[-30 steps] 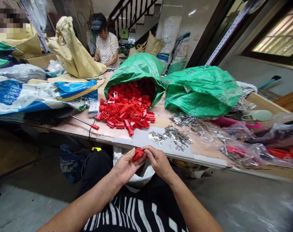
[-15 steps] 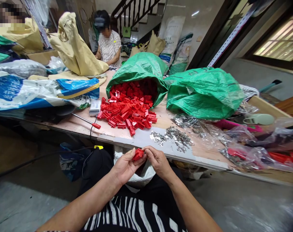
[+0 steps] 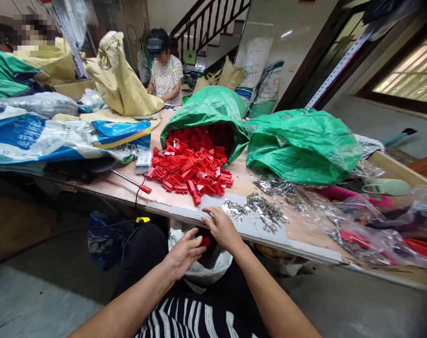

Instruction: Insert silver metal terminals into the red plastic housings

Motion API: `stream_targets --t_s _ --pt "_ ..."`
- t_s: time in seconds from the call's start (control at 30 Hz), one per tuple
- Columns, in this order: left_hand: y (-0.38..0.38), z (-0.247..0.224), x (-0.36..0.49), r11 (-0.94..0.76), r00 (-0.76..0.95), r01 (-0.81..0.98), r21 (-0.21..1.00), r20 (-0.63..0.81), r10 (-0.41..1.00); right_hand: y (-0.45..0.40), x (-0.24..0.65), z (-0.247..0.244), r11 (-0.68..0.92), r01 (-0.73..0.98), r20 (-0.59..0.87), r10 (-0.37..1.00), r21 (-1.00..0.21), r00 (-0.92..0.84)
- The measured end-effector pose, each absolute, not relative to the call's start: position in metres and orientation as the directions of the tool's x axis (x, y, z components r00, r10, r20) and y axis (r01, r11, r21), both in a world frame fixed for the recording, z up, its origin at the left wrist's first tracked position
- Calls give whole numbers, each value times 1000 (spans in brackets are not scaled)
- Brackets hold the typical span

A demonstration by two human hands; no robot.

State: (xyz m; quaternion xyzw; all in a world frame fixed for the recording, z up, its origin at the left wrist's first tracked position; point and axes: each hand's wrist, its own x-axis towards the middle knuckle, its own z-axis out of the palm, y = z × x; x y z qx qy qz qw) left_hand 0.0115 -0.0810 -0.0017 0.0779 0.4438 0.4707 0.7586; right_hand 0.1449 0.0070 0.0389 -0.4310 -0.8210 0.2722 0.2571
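My left hand (image 3: 187,251) has its fingers spread over a white sack (image 3: 213,270) between my legs. A red piece (image 3: 204,241) shows just beyond its fingertips, over the sack's mouth. My right hand (image 3: 220,227) is at the table's front edge, fingers bent together; what they hold, if anything, is too small to name. Past it a heap of red plastic pieces (image 3: 192,171) spills out of a green sack (image 3: 208,105). Small metal parts (image 3: 266,209) lie in piles on a grey sheet (image 3: 248,229), to the right of my right hand.
A screwdriver-like tool with a red handle (image 3: 145,188) lies left of the heap. A second green sack (image 3: 305,145) and clear plastic bags (image 3: 375,230) lie right. Across the table sits a person (image 3: 166,77).
My left hand has opened and the red piece has left its fingers, now lower over the sack. My right hand has moved apart from it. The view has shifted slightly.
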Motion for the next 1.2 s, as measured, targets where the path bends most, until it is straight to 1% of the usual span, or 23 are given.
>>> stream_targets --t_s 0.07,0.2,0.23,0.3,0.4,0.47,0.6,0.67,0.77,0.83,0.93,1.0,1.07,1.13,1.2 --pt "-82 -3 10 552 155 -633 543 -609 777 14 135 37 525 644 201 837 -557 -509" --pt "-82 -3 6 536 158 -641 549 -589 792 24 115 33 561 758 157 826 -332 -542" --pt "-82 -2 5 531 157 -645 550 -584 796 26 111 33 567 770 148 823 -294 -549" --pt "-82 -1 2 511 140 -655 556 -576 805 30 106 33 567 781 137 823 -262 -552" --pt "-81 1 -3 470 109 -671 574 -551 828 35 104 34 548 779 137 834 -304 -534" --pt "-79 4 -7 442 97 -681 584 -526 845 35 106 35 540 753 148 837 -376 -526" --pt "-77 10 -12 383 71 -711 590 -481 874 25 117 36 542 646 214 829 -538 -517" --pt "-76 14 -13 351 51 -721 597 -459 887 14 125 39 535 587 223 824 -608 -520" --pt "-76 21 -13 293 23 -712 638 -396 918 -7 138 48 533 475 174 772 -700 -611" --pt "-77 23 -12 289 33 -675 678 -364 931 -21 147 54 531 414 141 723 -739 -676" --pt "-78 23 -8 328 79 -601 729 -354 932 -35 163 57 482 394 106 727 -783 -679" --pt "-79 22 -5 336 98 -580 742 -345 933 -36 178 54 406 424 76 789 -809 -610" --pt "-80 20 -2 325 98 -572 753 -330 939 -31 198 47 333 495 62 872 -803 -486" --pt "-80 20 1 315 87 -554 770 -323 943 -22 222 41 274 616 92 946 -738 -311" --pt "-81 21 3 309 71 -537 785 -323 944 -10 245 37 201 770 158 979 -606 -131"
